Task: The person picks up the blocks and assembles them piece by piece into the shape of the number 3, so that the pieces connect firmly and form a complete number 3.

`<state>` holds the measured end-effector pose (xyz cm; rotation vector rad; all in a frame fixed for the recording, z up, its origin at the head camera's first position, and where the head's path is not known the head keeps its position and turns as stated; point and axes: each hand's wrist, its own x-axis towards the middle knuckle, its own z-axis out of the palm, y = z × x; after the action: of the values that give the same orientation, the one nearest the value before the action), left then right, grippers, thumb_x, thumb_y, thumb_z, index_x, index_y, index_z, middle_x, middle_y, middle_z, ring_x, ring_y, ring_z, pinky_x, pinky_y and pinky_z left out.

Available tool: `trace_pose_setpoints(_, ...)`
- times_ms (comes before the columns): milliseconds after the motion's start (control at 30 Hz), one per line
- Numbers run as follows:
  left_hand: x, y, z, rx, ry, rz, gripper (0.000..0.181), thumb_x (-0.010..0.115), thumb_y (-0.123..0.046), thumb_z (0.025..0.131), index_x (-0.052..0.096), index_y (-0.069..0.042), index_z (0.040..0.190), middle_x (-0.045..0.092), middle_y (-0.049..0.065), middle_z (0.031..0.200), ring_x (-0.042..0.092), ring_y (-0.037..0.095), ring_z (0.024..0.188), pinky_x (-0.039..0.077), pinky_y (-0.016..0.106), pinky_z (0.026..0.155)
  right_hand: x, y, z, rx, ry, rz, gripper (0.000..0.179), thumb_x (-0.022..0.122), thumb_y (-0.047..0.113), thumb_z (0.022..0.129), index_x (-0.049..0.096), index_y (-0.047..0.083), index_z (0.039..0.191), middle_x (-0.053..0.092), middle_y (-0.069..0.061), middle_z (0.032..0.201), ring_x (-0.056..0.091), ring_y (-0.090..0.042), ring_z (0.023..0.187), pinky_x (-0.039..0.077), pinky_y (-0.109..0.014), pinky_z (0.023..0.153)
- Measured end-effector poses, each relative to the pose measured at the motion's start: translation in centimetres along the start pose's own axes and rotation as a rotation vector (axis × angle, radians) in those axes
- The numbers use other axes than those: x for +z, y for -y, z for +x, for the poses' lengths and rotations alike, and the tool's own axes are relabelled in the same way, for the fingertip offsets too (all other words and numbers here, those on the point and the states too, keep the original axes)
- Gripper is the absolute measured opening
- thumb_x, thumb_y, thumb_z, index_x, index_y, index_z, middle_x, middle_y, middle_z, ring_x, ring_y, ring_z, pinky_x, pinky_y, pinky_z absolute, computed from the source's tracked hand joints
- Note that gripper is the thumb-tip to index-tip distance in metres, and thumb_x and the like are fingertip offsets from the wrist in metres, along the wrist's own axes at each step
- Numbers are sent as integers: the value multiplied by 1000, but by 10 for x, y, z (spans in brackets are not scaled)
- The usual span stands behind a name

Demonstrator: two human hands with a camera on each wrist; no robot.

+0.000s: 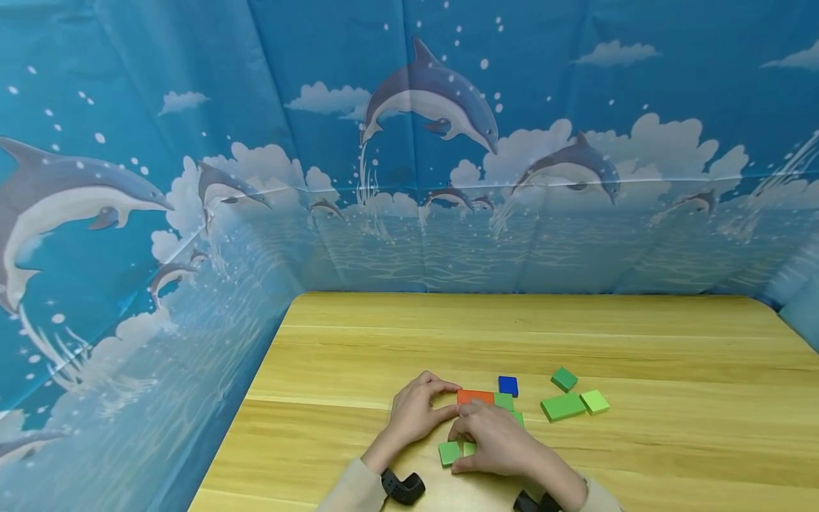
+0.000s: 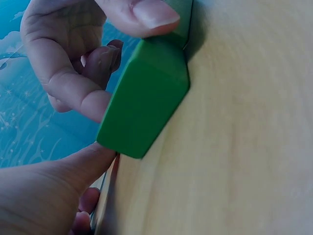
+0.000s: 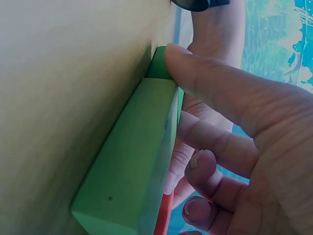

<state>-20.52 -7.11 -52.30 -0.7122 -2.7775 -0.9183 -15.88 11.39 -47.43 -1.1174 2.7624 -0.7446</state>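
Observation:
My left hand (image 1: 417, 409) holds the left end of a red block (image 1: 475, 396), index finger at the far corner and thumb at the near one. Nearer to me, my right hand (image 1: 498, 439) pinches a small green block (image 1: 450, 454) between thumb and index finger. In the left wrist view this green block (image 2: 146, 98) looms large, with the right thumb at its edge. A light green block (image 3: 127, 156) lies end to end with it in the right wrist view, mostly under the right hand in the head view. Another green block (image 1: 503, 401) adjoins the red one's right end.
A blue block (image 1: 508, 385) lies just beyond the red one. Off to the right lie a long green block (image 1: 563, 407), a darker green block (image 1: 564, 379) and a yellow-green block (image 1: 595, 402). The wooden table (image 1: 358, 341) meets a dolphin-printed curtain (image 1: 409, 242).

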Motion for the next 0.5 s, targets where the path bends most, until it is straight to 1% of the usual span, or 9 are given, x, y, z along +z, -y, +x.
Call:
trace_pose_setpoints(300, 1, 0, 0, -2, 5, 1, 36, 65, -53, 84, 70, -32, 112, 53, -14, 95, 42, -2, 69, 34, 19, 56, 1, 3, -2, -10, -16, -19, 28, 82, 44, 68, 71, 23, 82, 44, 18, 76, 37, -4, 71, 33, -22, 58)
trace_pose_setpoints(500, 2, 0, 0, -1, -2, 3, 36, 65, -53, 83, 70, -32, 112, 54, -14, 95, 41, -2, 68, 33, 19, 56, 0, 3, -3, -15, -17, -16, 29, 82, 46, 68, 71, 23, 81, 46, 18, 79, 38, -4, 74, 34, -22, 60)
